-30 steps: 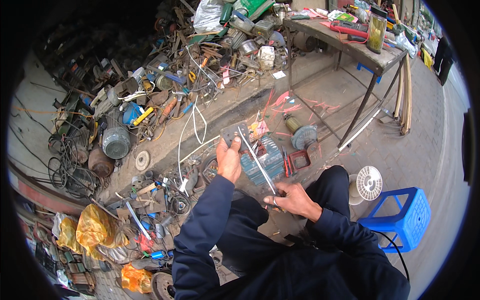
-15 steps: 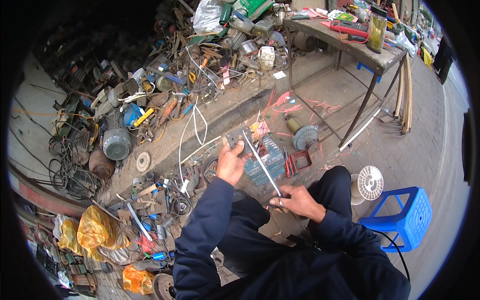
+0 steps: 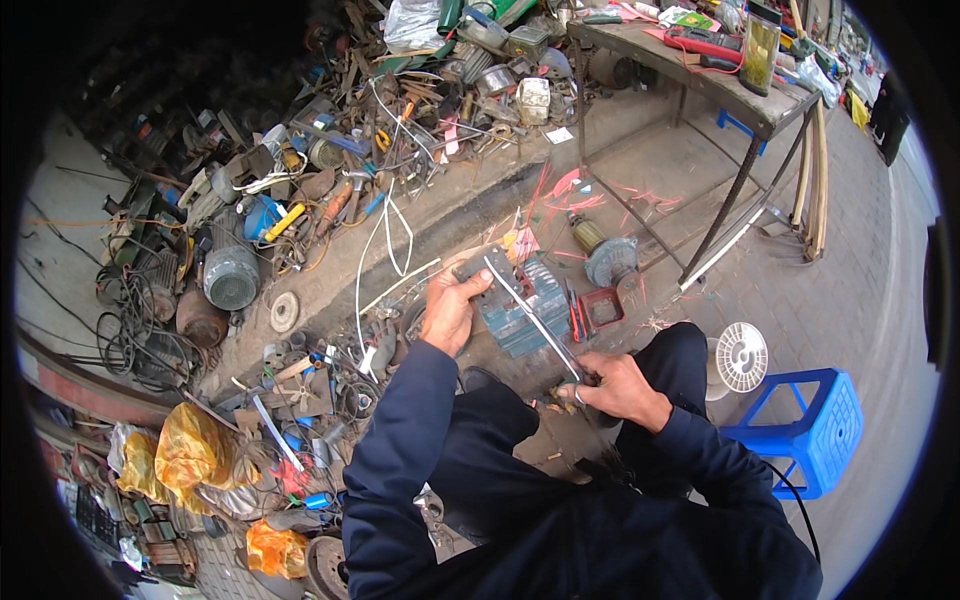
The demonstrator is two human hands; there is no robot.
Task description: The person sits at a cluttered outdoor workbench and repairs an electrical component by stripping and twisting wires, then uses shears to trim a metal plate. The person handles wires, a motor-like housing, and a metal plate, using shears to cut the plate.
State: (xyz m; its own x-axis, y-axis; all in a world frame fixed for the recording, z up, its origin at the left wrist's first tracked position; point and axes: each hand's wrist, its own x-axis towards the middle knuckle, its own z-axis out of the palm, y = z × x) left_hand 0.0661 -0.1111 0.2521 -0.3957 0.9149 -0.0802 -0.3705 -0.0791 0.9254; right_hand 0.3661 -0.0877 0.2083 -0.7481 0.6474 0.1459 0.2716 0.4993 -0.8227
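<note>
My left hand [image 3: 450,312] is closed around the edge of a dark flat plate [image 3: 478,264], thumb on top. From the plate a thin white strip [image 3: 522,303] runs slantwise down to my right hand [image 3: 622,388], whose fingers are closed on its near end. A slim dark tool seems to lie along the strip at those fingers; its kind I cannot make out. Beneath the strip sits a blue ribbed motor housing [image 3: 535,325] on the ground. Red-handled pliers [image 3: 575,320] and a small red tray [image 3: 603,309] are just right of it.
A motor rotor with a finned end [image 3: 610,262] lies beyond the tray. At right stand a blue stool [image 3: 828,430], a white spool [image 3: 742,357] and a metal-legged table [image 3: 690,80]. Heaped tools and motor parts [image 3: 330,180] fill the left; white cord [image 3: 362,290] loops over the ledge.
My left hand and the plate have shifted slightly left and tilted. My right hand has moved a little right, and a dark tool now shows along the strip.
</note>
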